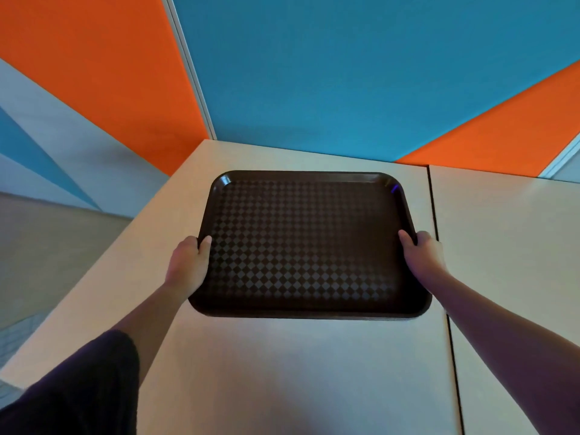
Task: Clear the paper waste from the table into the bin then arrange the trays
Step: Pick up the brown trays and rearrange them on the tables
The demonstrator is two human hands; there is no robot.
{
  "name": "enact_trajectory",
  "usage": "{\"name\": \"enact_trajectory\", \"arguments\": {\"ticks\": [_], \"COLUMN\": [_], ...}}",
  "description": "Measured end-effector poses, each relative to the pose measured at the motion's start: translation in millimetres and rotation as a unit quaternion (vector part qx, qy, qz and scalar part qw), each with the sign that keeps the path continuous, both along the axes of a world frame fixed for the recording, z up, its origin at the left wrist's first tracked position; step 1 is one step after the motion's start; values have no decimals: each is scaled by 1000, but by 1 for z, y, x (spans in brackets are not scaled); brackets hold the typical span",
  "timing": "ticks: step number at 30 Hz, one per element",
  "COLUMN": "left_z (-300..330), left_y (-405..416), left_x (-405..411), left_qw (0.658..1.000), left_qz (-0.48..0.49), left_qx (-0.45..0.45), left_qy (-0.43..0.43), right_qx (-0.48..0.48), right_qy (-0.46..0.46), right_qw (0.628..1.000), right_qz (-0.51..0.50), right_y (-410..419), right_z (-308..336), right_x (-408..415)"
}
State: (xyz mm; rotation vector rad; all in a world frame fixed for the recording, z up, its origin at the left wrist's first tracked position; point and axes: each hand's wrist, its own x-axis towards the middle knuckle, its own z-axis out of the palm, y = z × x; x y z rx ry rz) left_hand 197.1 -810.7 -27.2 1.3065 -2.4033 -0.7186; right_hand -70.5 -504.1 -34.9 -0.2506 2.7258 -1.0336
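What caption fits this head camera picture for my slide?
Left hand and right hand grip a dark checkered tray over a pale table.

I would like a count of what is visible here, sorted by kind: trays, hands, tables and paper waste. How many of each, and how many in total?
Trays: 1, the dark brown tray; whether more lie stacked under it cannot be told.
Hands: 2, the left hand and the right hand, each gripping a tray edge.
Tables: 2, the near table and the right table.
Paper waste: 0.
Total: 5.
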Motion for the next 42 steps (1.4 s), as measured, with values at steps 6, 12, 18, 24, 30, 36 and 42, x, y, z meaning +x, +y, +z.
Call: {"name": "enact_trajectory", "arguments": {"ticks": [6,12,18,24,30,36,42], "left_z": [-11,-12,-21,-50,-78,-86,-92], "left_y": [-83,-181,-256,-302,-320,-345,-371], "left_x": [8,13,4,-7,-25,-55,-95], "left_qw": [1000,997,995,992,994,994,991], "left_qz": [-29,-74,-100,-112,-97,-109,-117], "left_qx": [-1,-18,-10,2,-2,-27,-68], "left_qy": [-2,-19,-25,-58,-48,-3,-12], "right_qx": [-2,31,44,78,78,49,48], "right_qy": [-2,4,-1,-27,-57,-36,-27], "right_qw": [999,996,994,992,992,993,992], "right_qz": [-33,-83,-104,-99,-86,-101,-110], "right_y": [-67,-141,-199,-239,-269,-296,-318], "right_z": [-16,-30,-28,-41,-54,-63,-68], "right_x": [24,60,74,75,59,31,-3]}}
